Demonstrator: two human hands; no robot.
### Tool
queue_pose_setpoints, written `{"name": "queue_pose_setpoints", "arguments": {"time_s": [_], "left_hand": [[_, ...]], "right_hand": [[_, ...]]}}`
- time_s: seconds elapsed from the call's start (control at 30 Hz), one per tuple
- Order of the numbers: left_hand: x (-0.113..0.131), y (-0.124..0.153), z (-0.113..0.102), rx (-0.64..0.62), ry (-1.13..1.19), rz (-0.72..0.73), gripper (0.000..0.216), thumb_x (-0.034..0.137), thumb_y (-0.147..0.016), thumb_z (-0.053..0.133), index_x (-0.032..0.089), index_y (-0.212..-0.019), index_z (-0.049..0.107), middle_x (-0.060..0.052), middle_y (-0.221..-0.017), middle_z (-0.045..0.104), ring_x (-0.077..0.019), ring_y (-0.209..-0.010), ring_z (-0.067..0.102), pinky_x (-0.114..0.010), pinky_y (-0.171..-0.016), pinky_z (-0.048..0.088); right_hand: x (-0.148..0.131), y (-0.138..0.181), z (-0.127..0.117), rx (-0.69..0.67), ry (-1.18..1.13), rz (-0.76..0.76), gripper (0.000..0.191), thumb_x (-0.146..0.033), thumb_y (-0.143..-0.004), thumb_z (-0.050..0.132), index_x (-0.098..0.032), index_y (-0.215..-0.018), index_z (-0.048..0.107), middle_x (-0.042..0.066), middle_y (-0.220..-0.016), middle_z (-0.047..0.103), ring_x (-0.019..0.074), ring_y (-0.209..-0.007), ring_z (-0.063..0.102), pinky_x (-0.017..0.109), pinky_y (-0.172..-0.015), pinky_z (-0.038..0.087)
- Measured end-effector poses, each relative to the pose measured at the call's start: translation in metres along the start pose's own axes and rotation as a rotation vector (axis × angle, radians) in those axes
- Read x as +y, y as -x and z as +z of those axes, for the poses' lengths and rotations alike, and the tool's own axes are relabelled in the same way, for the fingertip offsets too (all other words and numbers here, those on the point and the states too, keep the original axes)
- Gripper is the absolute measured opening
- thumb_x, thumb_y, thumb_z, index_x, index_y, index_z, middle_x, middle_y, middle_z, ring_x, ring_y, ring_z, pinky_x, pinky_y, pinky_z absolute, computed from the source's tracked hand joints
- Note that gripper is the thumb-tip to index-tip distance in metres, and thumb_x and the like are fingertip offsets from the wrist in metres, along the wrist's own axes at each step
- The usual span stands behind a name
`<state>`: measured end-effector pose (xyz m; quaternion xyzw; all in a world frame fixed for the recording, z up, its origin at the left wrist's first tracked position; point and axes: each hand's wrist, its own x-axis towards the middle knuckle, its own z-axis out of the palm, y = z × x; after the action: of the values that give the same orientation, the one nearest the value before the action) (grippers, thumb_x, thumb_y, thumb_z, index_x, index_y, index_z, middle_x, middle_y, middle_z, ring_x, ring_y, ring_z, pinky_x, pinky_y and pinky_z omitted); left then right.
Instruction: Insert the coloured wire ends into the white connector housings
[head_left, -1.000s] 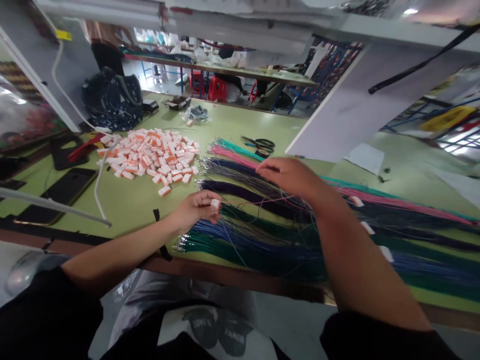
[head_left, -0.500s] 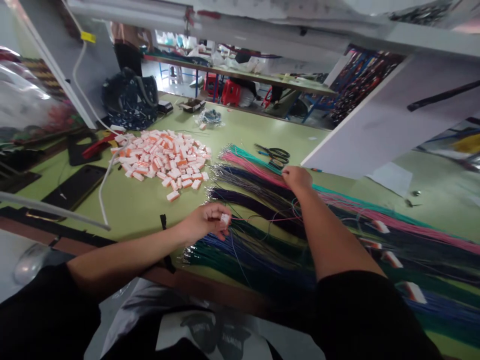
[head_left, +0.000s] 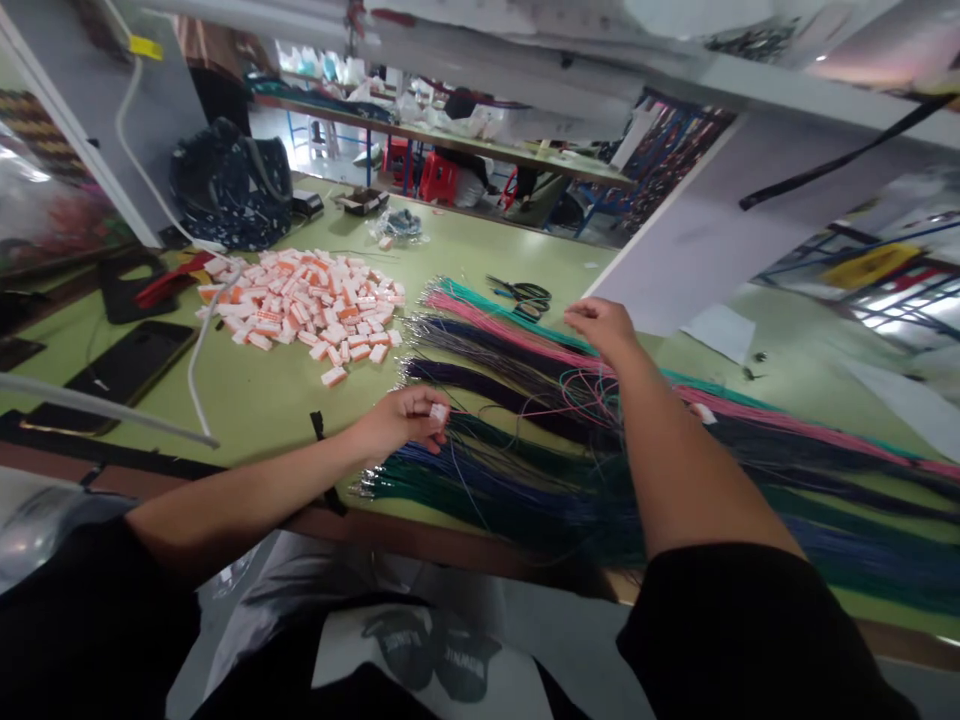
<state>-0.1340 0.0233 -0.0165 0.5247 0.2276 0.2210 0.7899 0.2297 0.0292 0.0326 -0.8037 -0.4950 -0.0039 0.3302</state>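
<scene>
My left hand (head_left: 399,422) pinches a small white connector housing (head_left: 439,411) above the near wire bundles. From the housing a thin pink wire (head_left: 536,413) runs right, and a dark wire hangs down toward the table. My right hand (head_left: 606,326) is closed in a pinch just over the teal wires (head_left: 469,293); whatever its fingertips hold is too small to make out. Pink wires (head_left: 487,318) lie alongside the teal ones, with black, grey, green and blue bundles nearer me. Looped loose wires (head_left: 592,385) rest beside my right forearm.
A heap of white and orange connector housings (head_left: 300,305) lies on the green table (head_left: 480,240) at left. Scissors (head_left: 529,293) sit beyond the teal wires. A phone (head_left: 112,370), a dark bag (head_left: 229,190) and a pale upright panel (head_left: 667,220) stand around.
My right hand has lifted off the teal wires and shifted slightly right across them. My left hand still holds the connector housing. The whole view has turned a little to the right.
</scene>
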Motion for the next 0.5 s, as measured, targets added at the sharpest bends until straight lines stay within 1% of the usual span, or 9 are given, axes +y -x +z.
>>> {"name": "queue_pose_setpoints", "arguments": {"time_s": [0.07, 0.13, 0.2, 0.23, 0.3, 0.4, 0.47, 0.5], "left_hand": [[-0.001, 0.0, 0.0, 0.001, -0.005, 0.007, 0.031, 0.023, -0.062, 0.075, 0.014, -0.084, 0.055, 0.003, -0.062, 0.06, -0.0108, -0.059, 0.061, -0.023, -0.054, 0.051], [-0.002, 0.0, 0.001, 0.006, -0.01, 0.013, 0.032, 0.024, -0.062, 0.076, 0.014, -0.084, 0.055, 0.003, -0.062, 0.06, -0.011, -0.059, 0.061, -0.024, -0.054, 0.051], [-0.002, 0.0, 0.002, 0.006, -0.018, 0.013, 0.032, 0.024, -0.061, 0.076, 0.014, -0.084, 0.055, 0.003, -0.062, 0.06, -0.0114, -0.059, 0.061, -0.024, -0.054, 0.051], [-0.002, 0.0, 0.002, 0.005, -0.024, 0.011, 0.032, 0.024, -0.061, 0.076, 0.014, -0.084, 0.055, 0.003, -0.063, 0.06, -0.0116, -0.059, 0.061, -0.024, -0.054, 0.051], [-0.001, 0.0, 0.002, 0.003, -0.037, 0.002, 0.032, 0.023, -0.061, 0.076, 0.014, -0.084, 0.055, 0.002, -0.063, 0.06, -0.0117, -0.06, 0.061, -0.025, -0.054, 0.051], [-0.002, -0.001, 0.001, 0.003, -0.046, -0.017, 0.032, 0.024, -0.061, 0.076, 0.015, -0.085, 0.056, 0.003, -0.063, 0.06, -0.0115, -0.06, 0.061, -0.024, -0.054, 0.051], [-0.004, -0.002, 0.001, 0.016, -0.035, -0.026, 0.033, 0.026, -0.061, 0.076, 0.015, -0.085, 0.056, 0.003, -0.063, 0.059, -0.0113, -0.059, 0.061, -0.023, -0.053, 0.051], [-0.006, -0.003, 0.001, 0.024, -0.026, -0.029, 0.034, 0.027, -0.061, 0.076, 0.015, -0.085, 0.055, 0.003, -0.063, 0.059, -0.0113, -0.059, 0.061, -0.023, -0.052, 0.05]], "right_hand": [[-0.006, -0.003, -0.001, 0.024, -0.03, 0.021, 0.024, -0.026, -0.066, 0.059, -0.014, -0.085, 0.068, 0.003, -0.073, 0.065, 0.0149, -0.061, 0.058, 0.029, -0.061, 0.048], [-0.011, -0.008, 0.001, 0.096, -0.018, 0.069, 0.024, -0.024, -0.069, 0.055, -0.013, -0.088, 0.067, 0.004, -0.074, 0.066, 0.0146, -0.061, 0.059, 0.029, -0.061, 0.049], [-0.014, -0.014, 0.01, 0.15, 0.006, 0.107, 0.029, -0.022, -0.074, 0.048, -0.012, -0.094, 0.066, 0.007, -0.079, 0.067, 0.0153, -0.065, 0.061, 0.029, -0.063, 0.05], [-0.015, -0.015, 0.016, 0.155, 0.015, 0.117, 0.032, -0.02, -0.077, 0.043, -0.011, -0.098, 0.065, 0.009, -0.083, 0.068, 0.0158, -0.067, 0.062, 0.03, -0.064, 0.051], [-0.018, -0.016, 0.032, 0.116, 0.028, 0.101, 0.034, -0.019, -0.079, 0.04, -0.011, -0.1, 0.065, 0.01, -0.09, 0.069, 0.0167, -0.075, 0.064, 0.03, -0.068, 0.051], [-0.022, -0.016, 0.054, -0.019, 0.061, 0.026, 0.024, -0.02, -0.073, 0.052, -0.018, -0.089, 0.07, 0.005, -0.091, 0.071, 0.0175, -0.083, 0.064, 0.028, -0.077, 0.051], [-0.02, -0.019, 0.059, -0.088, 0.098, -0.008, 0.02, -0.02, -0.069, 0.057, -0.022, -0.083, 0.071, 0.001, -0.091, 0.072, 0.018, -0.087, 0.064, 0.028, -0.081, 0.05], [-0.017, -0.021, 0.057, -0.094, 0.125, -0.007, 0.022, -0.02, -0.069, 0.057, -0.022, -0.084, 0.072, 0.001, -0.093, 0.072, 0.0185, -0.089, 0.063, 0.029, -0.083, 0.049]]}}
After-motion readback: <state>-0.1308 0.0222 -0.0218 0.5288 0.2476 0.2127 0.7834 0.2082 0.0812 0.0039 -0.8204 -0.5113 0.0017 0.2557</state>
